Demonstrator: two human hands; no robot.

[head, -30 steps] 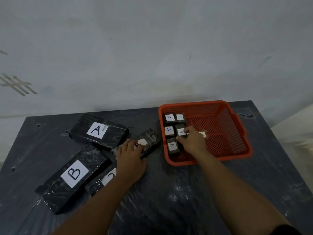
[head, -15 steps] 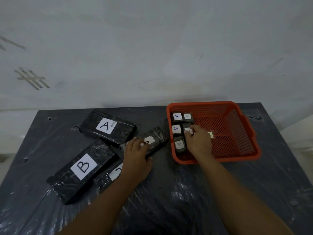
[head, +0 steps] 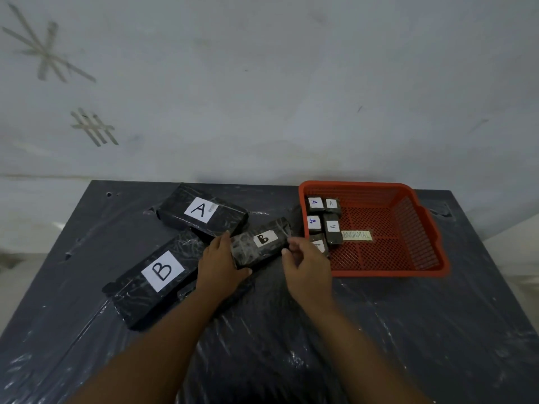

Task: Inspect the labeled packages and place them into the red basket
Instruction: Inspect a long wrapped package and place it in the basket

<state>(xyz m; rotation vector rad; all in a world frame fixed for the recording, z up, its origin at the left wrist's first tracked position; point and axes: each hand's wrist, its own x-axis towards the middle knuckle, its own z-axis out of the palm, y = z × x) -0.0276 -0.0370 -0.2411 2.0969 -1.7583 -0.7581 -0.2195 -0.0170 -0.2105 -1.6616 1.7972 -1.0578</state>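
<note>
A medium black package labelled B [head: 259,243] lies in the table's middle, left of the red basket [head: 420,228]. My left hand [head: 218,266] grips its left end. My right hand [head: 306,266] is at its right end, fingers curled and touching its corner. Inside the basket's left side sit several small black packages labelled A [head: 332,227], beside a strip reading ABNORMAL [head: 357,235]. A large package labelled A [head: 204,212] and a large one labelled B [head: 157,275] lie to the left. Another package under my left hand is mostly hidden.
The table [head: 437,330] is covered in dark wrinkled plastic film. A pale wall with tape marks stands behind it. The basket's right half holds nothing but bare mesh.
My right hand has come out of the basket and moved left to the medium B package's right end. My left hand has closed on that package's left end. The view has tilted up.
</note>
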